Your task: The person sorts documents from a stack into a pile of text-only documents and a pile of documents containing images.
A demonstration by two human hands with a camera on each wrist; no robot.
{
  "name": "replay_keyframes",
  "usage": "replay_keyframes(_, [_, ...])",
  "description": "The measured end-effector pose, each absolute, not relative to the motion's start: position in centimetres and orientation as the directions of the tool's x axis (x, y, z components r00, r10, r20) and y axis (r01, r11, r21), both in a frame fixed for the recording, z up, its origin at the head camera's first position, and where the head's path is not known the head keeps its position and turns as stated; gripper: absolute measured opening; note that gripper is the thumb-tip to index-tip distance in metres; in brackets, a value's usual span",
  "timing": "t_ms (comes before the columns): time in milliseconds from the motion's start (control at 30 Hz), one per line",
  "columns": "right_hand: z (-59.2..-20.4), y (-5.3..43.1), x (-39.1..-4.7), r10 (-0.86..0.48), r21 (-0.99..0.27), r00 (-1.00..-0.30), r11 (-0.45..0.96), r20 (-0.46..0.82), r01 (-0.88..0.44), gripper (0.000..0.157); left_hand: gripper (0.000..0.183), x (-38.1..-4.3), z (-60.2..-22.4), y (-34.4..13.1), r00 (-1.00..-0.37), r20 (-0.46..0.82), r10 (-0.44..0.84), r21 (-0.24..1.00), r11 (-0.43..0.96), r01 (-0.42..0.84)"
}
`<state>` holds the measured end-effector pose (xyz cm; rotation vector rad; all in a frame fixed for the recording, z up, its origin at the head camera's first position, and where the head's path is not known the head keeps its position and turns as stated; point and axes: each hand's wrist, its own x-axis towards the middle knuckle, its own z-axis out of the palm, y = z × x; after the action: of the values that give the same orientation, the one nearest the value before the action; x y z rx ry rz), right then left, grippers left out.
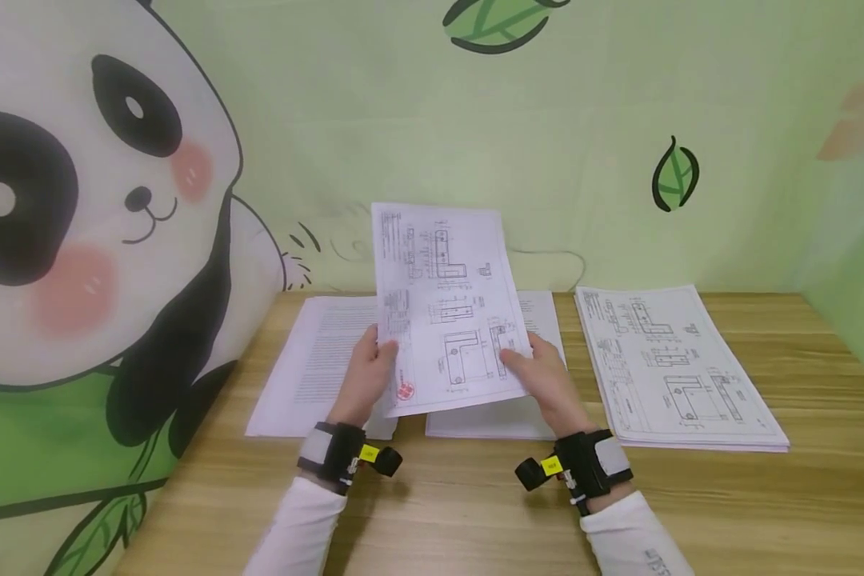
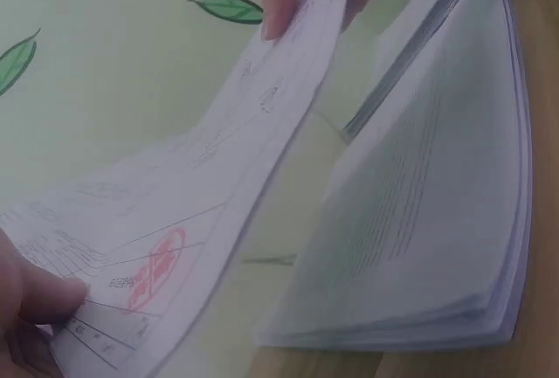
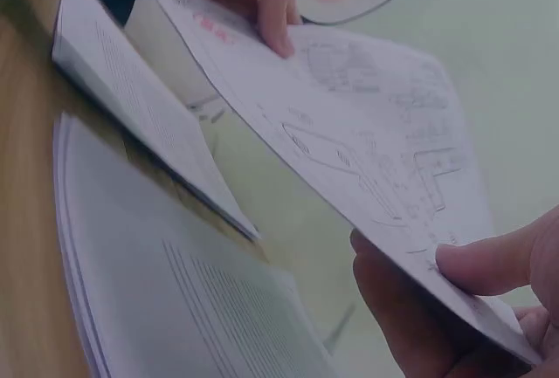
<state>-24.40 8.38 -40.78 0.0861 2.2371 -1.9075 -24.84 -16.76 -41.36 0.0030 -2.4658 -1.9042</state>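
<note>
Both hands hold up a sheet of paper [image 1: 439,320] printed with technical drawings, raised above the table and tilted. A red stamp [image 1: 405,391] marks its lower left corner. My left hand [image 1: 366,374] pinches the left edge, thumb on the printed face. At the right edge my right hand [image 1: 547,380] grips the paper, its thumb on top and the fingers underneath, as the right wrist view shows. Behind and below the sheet lie a left stack of text pages [image 1: 288,376] and a middle stack of text pages [image 1: 497,424], each partly hidden by it.
On the right of the wooden table [image 1: 461,512] sits a stack of drawing sheets [image 1: 680,368] with the same kind of print. A green backdrop [image 1: 598,120] with a panda picture rises behind and to the left. Each wrist wears a strapped camera.
</note>
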Motion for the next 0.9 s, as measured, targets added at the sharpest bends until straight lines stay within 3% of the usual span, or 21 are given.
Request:
replay_keyframes(200, [-40.4, 12.2, -24.3, -0.071, -0.949, -0.975, 0.254, -0.209, 0.185, 0.046, 0.041, -24.9, -41.4, -13.2, -0.994, 0.064, 0.084, 0.972, 0.221, 0.081])
replay_keyframes(367, [-40.1, 15.9, -23.8, -0.057, -0.930, -0.983, 0.339, -0.172, 0.143, 0.048, 0.050, -24.9, -41.5, -10.0, -0.990, 0.008, 0.144, 0.979, 0.200, 0.037])
replay_keyframes(800, [-40.5, 24.0, -23.2, 0.035, -0.868, -0.992, 0.480, -0.121, 0.123, 0.059, 0.039, -25.4, -43.3, -2.3, -0.980, -0.110, 0.168, 0.989, 0.114, -0.091])
replay_keyframes(900, [-40.5, 25.5, -23.1, 0.073, -0.859, -0.992, 0.496, -0.102, 0.125, 0.062, 0.044, -25.2, -43.5, -0.9, -0.977, -0.106, 0.187, 0.991, 0.100, -0.089])
